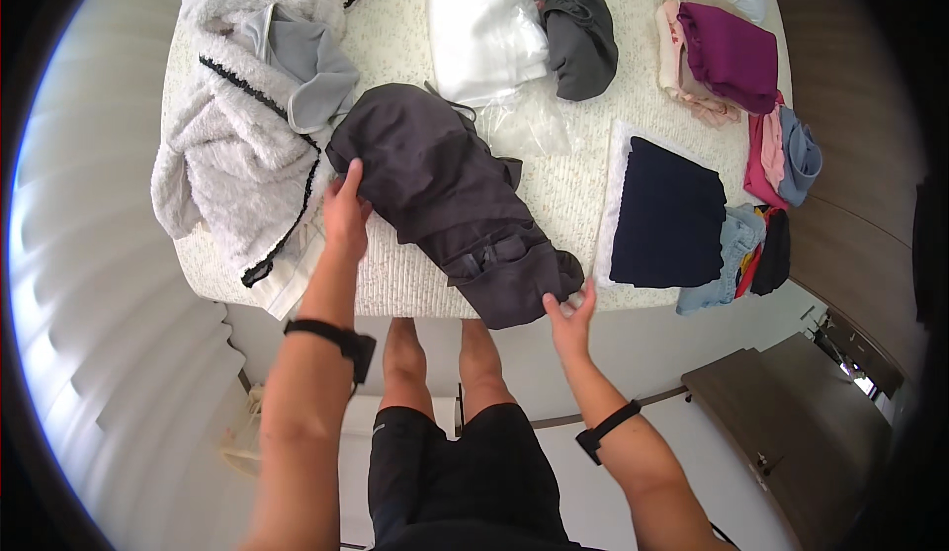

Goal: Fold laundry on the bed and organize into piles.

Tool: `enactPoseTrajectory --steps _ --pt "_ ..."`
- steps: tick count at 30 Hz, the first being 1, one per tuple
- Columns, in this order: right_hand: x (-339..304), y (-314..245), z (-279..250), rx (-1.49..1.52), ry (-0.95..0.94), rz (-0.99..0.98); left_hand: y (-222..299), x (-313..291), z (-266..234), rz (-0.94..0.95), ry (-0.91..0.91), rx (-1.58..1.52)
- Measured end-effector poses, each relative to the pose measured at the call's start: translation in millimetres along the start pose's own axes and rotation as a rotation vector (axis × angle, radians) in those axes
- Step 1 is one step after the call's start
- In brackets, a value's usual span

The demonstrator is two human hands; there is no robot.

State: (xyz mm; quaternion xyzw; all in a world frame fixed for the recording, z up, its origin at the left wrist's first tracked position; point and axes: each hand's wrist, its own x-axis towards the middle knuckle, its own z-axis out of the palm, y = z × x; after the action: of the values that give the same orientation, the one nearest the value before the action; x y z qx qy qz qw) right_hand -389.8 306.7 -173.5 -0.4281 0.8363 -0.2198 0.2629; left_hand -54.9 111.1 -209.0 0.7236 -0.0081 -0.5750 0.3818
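Observation:
A dark grey-purple garment [445, 175] lies loosely folded in a long slanting shape on the bed, its lower end at the near edge. A thin dark cord shows at its far side; which kind of garment it is I cannot tell. My left hand [346, 217] rests against its left edge, one finger stretched onto the cloth and the others partly bent. At the near right end, my right hand [571, 326] is open, thumb at the cloth's edge and fingers spread beside it. Neither hand visibly grips the fabric.
Left on the bed [395, 279] lie a fluffy white garment [237, 146] with black trim and a grey cloth [306, 62]. Beyond are a white clothing packet [484, 37] and a dark grey bundle [581, 37]. Folded navy cloth [667, 215] and purple cloth [730, 57] lie right.

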Motion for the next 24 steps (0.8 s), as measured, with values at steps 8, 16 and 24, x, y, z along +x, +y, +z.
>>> enactPoseTrajectory --steps 8,16,24 --pt "7 -19 18 1.13 -0.389 0.821 56 -14 37 0.212 -0.43 0.039" --pt "12 -26 21 1.338 -0.444 0.848 -33 -154 39 1.184 -0.876 1.361" --pt "-14 -93 -1 0.13 0.061 -0.251 -42 -144 28 1.174 -0.988 1.137"
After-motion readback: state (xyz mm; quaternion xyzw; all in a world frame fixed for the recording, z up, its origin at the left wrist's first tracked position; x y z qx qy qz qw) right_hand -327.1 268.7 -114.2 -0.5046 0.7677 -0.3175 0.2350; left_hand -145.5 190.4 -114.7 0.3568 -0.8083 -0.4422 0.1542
